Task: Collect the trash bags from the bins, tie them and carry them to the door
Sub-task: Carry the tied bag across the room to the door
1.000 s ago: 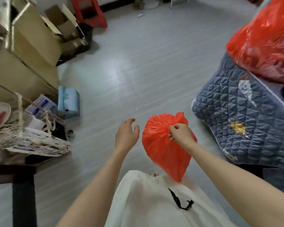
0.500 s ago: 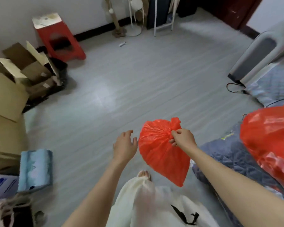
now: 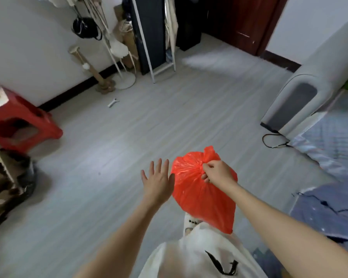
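My right hand (image 3: 217, 173) pinches the gathered neck of the red bag (image 3: 201, 193), hanging before me; my left hand (image 3: 158, 181) is spread open beside it. Probably light, soft, slippery; grip the neck.

The floor (image 3: 129, 137) is pale grey planks under white walls (image 3: 28, 47). A red stool (image 3: 18, 121) stands at left, a dark red door (image 3: 247, 21) far back, a bed (image 3: 333, 137) at right.
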{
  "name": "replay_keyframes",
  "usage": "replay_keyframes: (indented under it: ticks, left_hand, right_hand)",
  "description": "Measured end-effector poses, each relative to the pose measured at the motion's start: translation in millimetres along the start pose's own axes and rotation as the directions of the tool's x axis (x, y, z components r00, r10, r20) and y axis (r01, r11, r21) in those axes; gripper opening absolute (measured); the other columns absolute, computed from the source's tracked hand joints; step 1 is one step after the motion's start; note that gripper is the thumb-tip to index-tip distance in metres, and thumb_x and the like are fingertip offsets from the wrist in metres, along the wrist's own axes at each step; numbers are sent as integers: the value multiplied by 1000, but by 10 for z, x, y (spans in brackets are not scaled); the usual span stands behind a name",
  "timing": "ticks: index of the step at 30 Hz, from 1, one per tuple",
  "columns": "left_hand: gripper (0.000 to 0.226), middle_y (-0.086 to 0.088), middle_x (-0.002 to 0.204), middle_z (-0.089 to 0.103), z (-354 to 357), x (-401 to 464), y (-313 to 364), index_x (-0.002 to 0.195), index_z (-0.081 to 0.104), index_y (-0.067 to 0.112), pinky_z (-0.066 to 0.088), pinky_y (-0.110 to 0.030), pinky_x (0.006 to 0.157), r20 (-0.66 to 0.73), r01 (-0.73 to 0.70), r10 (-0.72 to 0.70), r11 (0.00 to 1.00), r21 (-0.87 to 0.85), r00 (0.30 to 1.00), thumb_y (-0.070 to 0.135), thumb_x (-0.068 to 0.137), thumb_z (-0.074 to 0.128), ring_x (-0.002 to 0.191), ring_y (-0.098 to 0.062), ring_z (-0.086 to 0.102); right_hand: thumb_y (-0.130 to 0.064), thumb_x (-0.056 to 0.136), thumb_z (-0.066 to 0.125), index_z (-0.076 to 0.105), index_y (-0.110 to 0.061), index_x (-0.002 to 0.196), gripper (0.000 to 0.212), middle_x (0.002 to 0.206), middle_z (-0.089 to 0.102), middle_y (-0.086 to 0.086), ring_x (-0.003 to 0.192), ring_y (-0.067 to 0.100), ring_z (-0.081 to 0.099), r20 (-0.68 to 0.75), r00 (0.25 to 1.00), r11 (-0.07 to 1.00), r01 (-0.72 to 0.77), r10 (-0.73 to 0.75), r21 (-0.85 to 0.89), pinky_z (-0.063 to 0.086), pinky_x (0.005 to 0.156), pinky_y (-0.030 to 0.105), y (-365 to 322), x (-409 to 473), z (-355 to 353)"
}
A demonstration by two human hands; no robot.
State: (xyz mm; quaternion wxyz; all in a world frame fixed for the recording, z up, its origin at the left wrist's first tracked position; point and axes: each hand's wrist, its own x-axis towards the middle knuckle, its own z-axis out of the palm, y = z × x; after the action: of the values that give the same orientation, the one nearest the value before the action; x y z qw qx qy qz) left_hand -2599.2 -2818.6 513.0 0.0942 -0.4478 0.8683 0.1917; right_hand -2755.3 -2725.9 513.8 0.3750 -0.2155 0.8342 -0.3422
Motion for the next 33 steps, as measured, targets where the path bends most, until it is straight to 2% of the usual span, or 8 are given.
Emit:
replay_keyframes:
  ticks: [5,9,17,20,22,24,29,33]
  left_hand:
    - [54,-3,158,9,-546,1357,633,147,11,23,6,-55,115,-8,-54,54,998,-17,999,40,98,26,146,-26,3]
    - [55,-2,158,8,-759,2493,1001,147,9,23,5,-55,115,24,-77,76,997,13,997,40,98,26,146,-26,1]
    - [55,-4,158,7,-1270,5305,2186,148,8,23,3,-55,116,94,-206,202,978,26,975,40,98,24,146,-26,-1]
    - [54,-4,158,9,-1552,6067,2761,147,10,23,5,-52,116,105,-264,257,963,56,961,38,98,25,146,-26,2]
    - [54,-5,157,14,-1681,6500,3124,147,13,22,11,-49,115,100,-304,296,949,84,950,38,98,27,145,-26,9]
    - [53,-5,153,24,-1749,7044,3604,145,19,22,22,-44,111,71,-351,345,929,118,936,38,96,30,140,-27,22]
    - [51,-3,148,32,-1714,8287,4779,143,26,23,27,-42,104,72,-416,409,898,147,909,38,95,35,131,-27,33]
    - [51,-2,147,33,-1634,9188,5670,143,26,23,25,-42,106,112,-431,417,887,164,902,38,95,35,133,-25,30]
  right_hand:
    - [-19,88,46,51,-17,52,36,52,61,-2,50,20,60,-59,998,999,-33,32,-28,54,69,41,-537,1271,-685]
    - [-24,89,43,50,-18,51,39,65,69,5,73,30,68,-93,996,983,-29,13,-179,54,76,40,-755,2321,-1174]
    - [-31,94,38,63,-9,98,34,104,68,15,99,36,63,-302,949,801,-115,-86,-588,49,80,39,-1401,4615,-2398]
    - [-26,95,40,62,-7,95,30,93,71,19,89,37,67,-371,917,749,-144,-145,-647,52,74,39,-1575,5216,-2923]
    - [-17,82,65,64,-5,74,15,65,70,17,59,35,69,-435,875,728,-155,-212,-667,52,50,35,-1643,5527,-3199]
    - [-14,56,85,58,-11,55,27,42,60,7,33,26,58,-500,826,684,-208,-259,-699,40,30,23,-1652,5987,-3554]
    - [-16,48,87,59,-15,56,30,42,58,1,33,17,57,-524,790,653,-218,-318,-725,37,29,19,-1525,7255,-4519]
    - [-19,46,87,57,-18,55,31,42,56,-1,35,13,57,-472,818,622,-187,-331,-760,38,32,17,-1375,8233,-5291]
